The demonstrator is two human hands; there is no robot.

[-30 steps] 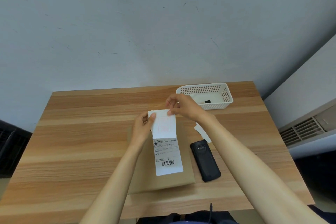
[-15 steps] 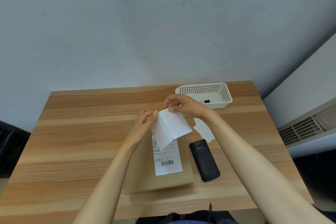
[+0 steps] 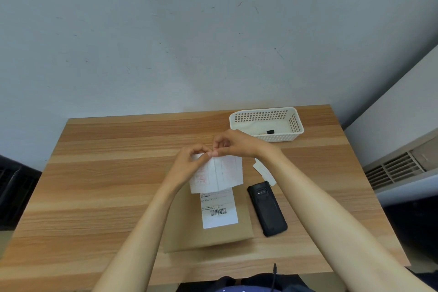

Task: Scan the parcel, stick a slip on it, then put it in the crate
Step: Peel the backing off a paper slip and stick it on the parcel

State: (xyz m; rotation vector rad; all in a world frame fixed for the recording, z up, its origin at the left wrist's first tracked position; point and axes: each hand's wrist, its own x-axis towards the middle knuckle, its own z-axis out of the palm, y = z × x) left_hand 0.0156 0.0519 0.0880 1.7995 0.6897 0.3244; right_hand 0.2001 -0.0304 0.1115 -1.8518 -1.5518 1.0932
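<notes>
Wood-grain table [image 3: 94, 185] fills the lower half of the view, its far edge against a pale grey wall [image 3: 189, 31]. A vent [image 3: 393, 170] shows low at the right, off the table.

On the table, near its front edge and just right of centre, lies the parcel [image 3: 189, 232], a flat brown envelope. A white slip [image 3: 219, 211] lies on its upper face, with printed lines and a barcode near its lower end; its top end is hidden behind the paper held above it.

At the far right corner of the table stands the crate [image 3: 294, 123], a white perforated basket, with a small dark object inside that is too small to tell. It sits well apart from the parcel.

A black scanner [image 3: 267, 211] lies flat just beside the parcel's right edge, its long side roughly parallel to that edge.

Both forearms reach in from the bottom. The left hand [image 3: 187, 168] and right hand [image 3: 237, 143] meet above the far end of the parcel, fingertips almost touching. Each pinches the top edge of a white sheet [image 3: 225, 173] with faint red print, which hangs down over the slip's upper part and looks split into two layers.

A small white paper scrap [image 3: 264, 172] lies on the table between the scanner's top and the right wrist.
</notes>
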